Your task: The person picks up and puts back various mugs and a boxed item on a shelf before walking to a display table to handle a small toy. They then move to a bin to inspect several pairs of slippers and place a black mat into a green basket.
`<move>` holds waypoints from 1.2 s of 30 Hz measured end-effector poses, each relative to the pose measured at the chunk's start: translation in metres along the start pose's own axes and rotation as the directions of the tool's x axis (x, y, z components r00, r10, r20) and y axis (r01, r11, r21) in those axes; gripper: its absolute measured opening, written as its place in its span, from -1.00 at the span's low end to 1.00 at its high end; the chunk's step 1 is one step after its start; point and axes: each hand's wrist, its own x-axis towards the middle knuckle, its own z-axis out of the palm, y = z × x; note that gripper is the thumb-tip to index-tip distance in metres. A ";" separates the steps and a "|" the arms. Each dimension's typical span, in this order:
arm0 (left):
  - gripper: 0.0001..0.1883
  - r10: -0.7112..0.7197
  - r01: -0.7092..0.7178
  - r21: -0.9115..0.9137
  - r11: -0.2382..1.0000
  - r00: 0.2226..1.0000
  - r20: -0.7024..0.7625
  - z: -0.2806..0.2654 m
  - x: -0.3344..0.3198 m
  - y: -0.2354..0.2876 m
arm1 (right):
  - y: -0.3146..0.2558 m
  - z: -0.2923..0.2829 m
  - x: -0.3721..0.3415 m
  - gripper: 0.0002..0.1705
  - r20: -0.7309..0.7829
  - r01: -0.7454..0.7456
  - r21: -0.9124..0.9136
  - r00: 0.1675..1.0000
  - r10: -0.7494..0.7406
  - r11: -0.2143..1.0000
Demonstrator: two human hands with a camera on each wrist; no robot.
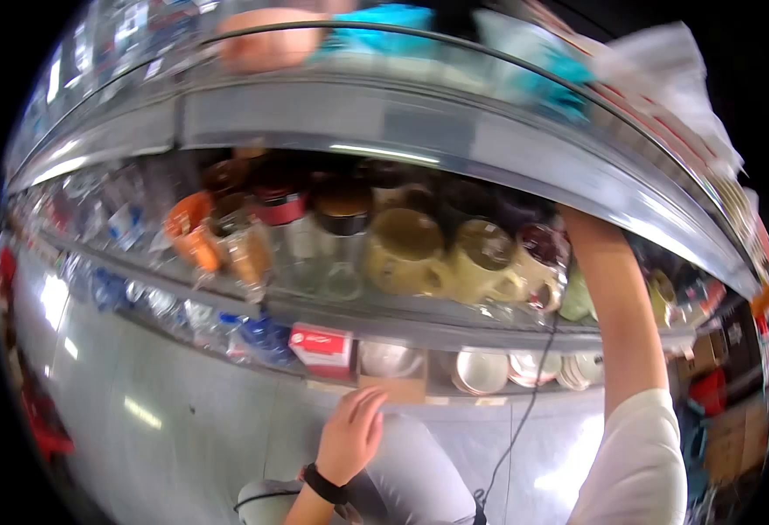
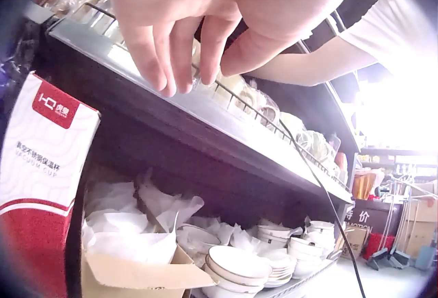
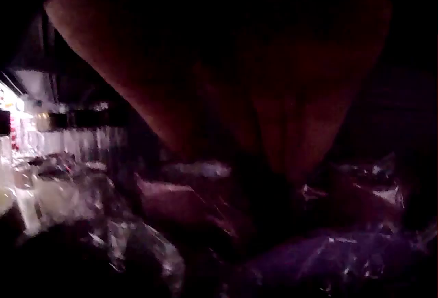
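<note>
My left hand (image 1: 349, 435) hangs loosely in front of the lower shelf, above my knee, holding nothing. In the left wrist view its fingers (image 2: 181, 55) droop, relaxed, near the shelf edge. My right arm (image 1: 614, 289) reaches deep into the middle shelf, so the hand is hidden from the head view. The dark right wrist view shows my right hand (image 3: 233, 85) pointing down among clear plastic-wrapped things (image 3: 185, 205); I cannot tell whether it grips one. Left of that arm stand pale yellow mugs (image 1: 406, 238) and a wrapped mug with a dark red inside (image 1: 542, 248).
Dark-lidded jars (image 1: 342, 214) and orange wrapped cups (image 1: 194, 232) share the middle shelf. Below are a red-and-white vacuum cup box (image 2: 48, 175), an open cardboard box (image 2: 137, 274) and stacked white bowls (image 2: 239, 267). The upper shelf's edge (image 1: 402, 127) overhangs. A thin cable (image 1: 524, 420) hangs in front.
</note>
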 end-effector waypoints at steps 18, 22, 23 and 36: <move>-0.70 -0.004 0.005 -0.006 1.000 0.994 0.112 0.024 0.018 -0.011 | -0.075 -0.054 -0.250 -0.74 -0.281 0.014 0.292 0.957 0.072 0.956; -0.68 0.001 -0.002 0.009 1.000 0.994 0.113 0.027 0.016 -0.013 | 0.000 -0.037 -0.299 -0.60 -0.305 -0.476 -0.003 0.838 0.453 0.879; -0.69 0.000 -0.001 0.006 1.000 0.993 0.119 0.028 0.016 -0.015 | 0.019 -0.028 -0.305 -0.61 -0.292 -0.476 -0.031 0.845 0.448 0.879; -0.71 0.004 -0.006 0.014 1.000 0.991 0.132 0.036 0.014 -0.019 | 0.121 -0.022 -0.316 -0.67 0.017 -0.512 0.316 0.845 0.535 0.799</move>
